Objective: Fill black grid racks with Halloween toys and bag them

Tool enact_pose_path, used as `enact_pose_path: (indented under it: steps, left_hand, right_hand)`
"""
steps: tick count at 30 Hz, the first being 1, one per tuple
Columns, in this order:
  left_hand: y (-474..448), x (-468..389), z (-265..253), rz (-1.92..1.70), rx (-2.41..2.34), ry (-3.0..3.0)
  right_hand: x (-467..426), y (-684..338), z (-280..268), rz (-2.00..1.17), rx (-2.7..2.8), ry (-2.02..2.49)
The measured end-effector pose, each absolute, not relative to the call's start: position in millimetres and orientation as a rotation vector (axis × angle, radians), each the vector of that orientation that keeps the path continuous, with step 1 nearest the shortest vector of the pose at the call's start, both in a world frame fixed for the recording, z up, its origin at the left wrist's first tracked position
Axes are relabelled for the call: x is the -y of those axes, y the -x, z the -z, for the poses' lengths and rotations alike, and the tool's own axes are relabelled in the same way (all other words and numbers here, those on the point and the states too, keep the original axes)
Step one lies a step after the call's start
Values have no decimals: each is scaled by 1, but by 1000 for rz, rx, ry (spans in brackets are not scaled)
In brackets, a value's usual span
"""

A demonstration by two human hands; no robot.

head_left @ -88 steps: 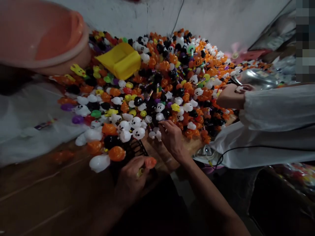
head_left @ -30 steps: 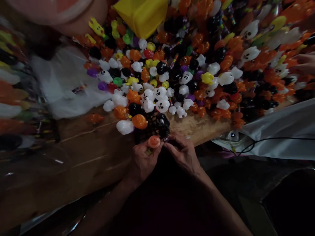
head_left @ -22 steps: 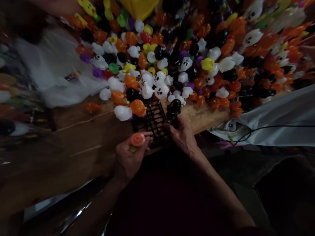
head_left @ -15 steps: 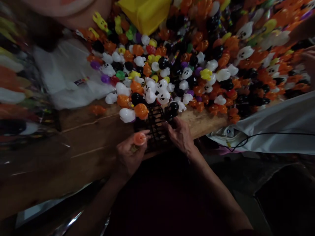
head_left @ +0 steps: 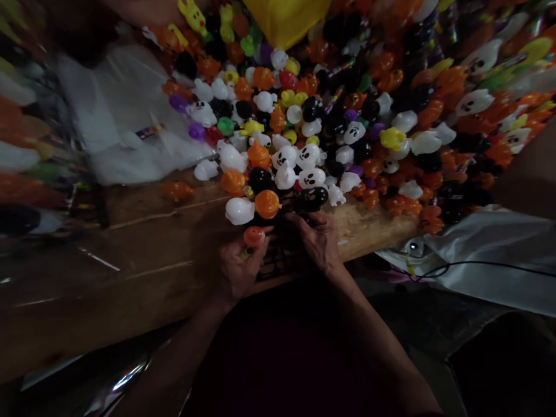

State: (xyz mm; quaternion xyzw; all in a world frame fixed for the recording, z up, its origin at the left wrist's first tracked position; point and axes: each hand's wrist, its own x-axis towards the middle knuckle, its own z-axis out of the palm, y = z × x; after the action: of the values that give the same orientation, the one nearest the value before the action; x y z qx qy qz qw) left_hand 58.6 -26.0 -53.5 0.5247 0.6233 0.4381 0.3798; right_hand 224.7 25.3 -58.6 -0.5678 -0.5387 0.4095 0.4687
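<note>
L hand (head_left: pixel 238 267) grips 1 small orange toy (head_left: pixel 254 236) upright at fingertips, ready beside the black grid tray (head_left: pixel 278 255) at worktop (head_left: pixel 143 231) edge, w/ R hand (head_left: pixel 319 243) clamped on the tray's 3 o'clock side, steadying it, toy pile (head_left: pixel 347 116) at 12.

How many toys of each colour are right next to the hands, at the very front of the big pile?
orange toy: 2, one in the left hand, one just above it
white toy: 1
black toy: 1
Total: 4
</note>
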Motion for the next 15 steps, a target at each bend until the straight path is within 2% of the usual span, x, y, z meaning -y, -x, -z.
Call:
enact_pose_path:
  steps: [10,15]
  left_hand:
    - [-65,26,56,-1192,-1504,-1253]
    - [-63,34,54,-1264,-1466,-1489]
  right_hand:
    - [-20,-233,67,-994,1247,1434]
    - [-10,-234,57,-837,1346,1391]
